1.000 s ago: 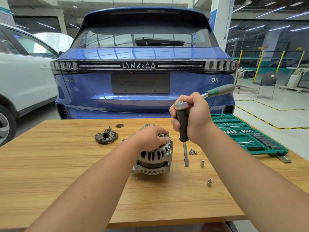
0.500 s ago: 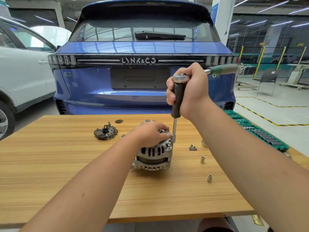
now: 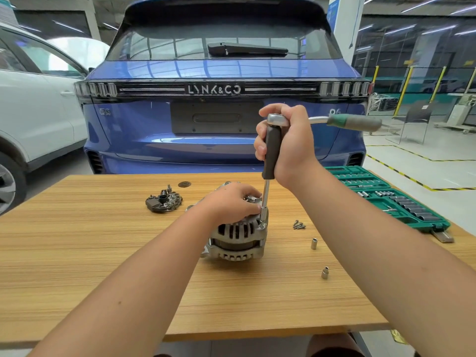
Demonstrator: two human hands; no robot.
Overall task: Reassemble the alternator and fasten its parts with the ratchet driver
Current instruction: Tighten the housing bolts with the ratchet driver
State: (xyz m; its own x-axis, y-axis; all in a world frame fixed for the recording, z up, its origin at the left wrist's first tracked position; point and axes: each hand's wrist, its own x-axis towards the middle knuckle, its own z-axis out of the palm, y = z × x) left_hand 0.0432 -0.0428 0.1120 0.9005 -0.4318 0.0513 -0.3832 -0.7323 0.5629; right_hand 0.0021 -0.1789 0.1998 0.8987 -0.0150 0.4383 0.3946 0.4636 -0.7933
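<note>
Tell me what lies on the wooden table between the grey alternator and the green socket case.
Head view: a small pile of screws and one loose silver socket.

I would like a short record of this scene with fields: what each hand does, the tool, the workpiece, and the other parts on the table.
left hand: left hand rests on top of the alternator, fingers curled at its upper edge
right hand: right hand grips the ratchet driver by its dark grip
tool: held upright, tip down on the alternator's right rim
loose parts: rectifier plate, screws, two sockets
socket case: open, at the right of the wooden table
</note>
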